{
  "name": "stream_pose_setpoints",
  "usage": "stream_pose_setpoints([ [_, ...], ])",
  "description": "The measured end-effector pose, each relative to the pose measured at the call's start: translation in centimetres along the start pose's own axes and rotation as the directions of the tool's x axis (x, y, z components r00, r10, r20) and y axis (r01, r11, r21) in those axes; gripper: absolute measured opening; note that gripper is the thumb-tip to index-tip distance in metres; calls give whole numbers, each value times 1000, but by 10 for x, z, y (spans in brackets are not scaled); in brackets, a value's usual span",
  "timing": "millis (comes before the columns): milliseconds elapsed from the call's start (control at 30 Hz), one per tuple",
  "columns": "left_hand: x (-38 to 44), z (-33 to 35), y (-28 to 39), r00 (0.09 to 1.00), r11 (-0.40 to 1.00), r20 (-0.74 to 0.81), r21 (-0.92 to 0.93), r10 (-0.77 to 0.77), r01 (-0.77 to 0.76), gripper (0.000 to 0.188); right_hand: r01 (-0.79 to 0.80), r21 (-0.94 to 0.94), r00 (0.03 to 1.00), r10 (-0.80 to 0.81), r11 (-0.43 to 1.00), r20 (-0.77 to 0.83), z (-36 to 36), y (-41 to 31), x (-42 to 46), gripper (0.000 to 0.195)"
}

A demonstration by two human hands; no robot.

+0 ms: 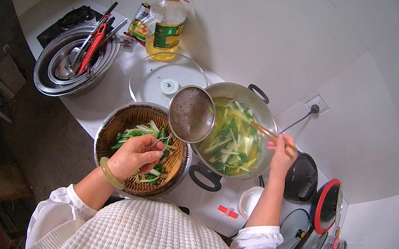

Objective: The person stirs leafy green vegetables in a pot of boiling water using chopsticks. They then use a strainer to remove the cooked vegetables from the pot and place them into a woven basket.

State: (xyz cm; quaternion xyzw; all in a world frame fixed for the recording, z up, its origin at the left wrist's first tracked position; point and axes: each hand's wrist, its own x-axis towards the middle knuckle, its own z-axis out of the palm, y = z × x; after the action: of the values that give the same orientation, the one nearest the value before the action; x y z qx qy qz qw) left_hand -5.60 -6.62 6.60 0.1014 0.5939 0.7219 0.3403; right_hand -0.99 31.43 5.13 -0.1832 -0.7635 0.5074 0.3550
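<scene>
My left hand point(140, 152) grips the wire handle of a mesh strainer point(191, 114), above a round wicker basket point(115, 111). The strainer's bowl hangs over the gap between the basket and a metal pot point(225, 89), overlapping the pot's rim. Cut leafy greens point(142, 130) lie in the basket, partly hidden by my hand. In the pot, more greens with pale stalks point(236, 143) sit in yellowish liquid. My right hand point(283, 151) holds wooden chopsticks point(268, 132) at the pot's right side, their tips over the greens.
A glass lid point(148, 75) lies behind the basket, near an oil bottle point(165, 26). Nested metal bowls point(42, 73) with utensils stand at left. To the right are a white bowl point(250, 199), a black lidded pot point(301, 178) and a red-rimmed pan point(325, 206). A plug point(314, 109) sits in the wall socket.
</scene>
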Motion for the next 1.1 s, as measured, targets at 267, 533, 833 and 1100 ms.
stream_pose_setpoints([
  [267,-3,1,1,1000,1000,5,-7,-15,15,14,-42,138,997,50,990,-54,-12,-18,1,17],
  [533,-5,2,-7,1000,1000,4,-22,11,-11,14,-108,296,987,138,949,-83,-22,-25,-4,18],
  [833,-14,11,-7,997,999,-70,-45,17,-20,14,-215,556,973,225,803,51,-43,-29,-11,22],
  [1100,-19,19,-17,990,990,-132,-127,51,-68,17,-305,664,951,258,683,171,-59,-32,-20,20],
])
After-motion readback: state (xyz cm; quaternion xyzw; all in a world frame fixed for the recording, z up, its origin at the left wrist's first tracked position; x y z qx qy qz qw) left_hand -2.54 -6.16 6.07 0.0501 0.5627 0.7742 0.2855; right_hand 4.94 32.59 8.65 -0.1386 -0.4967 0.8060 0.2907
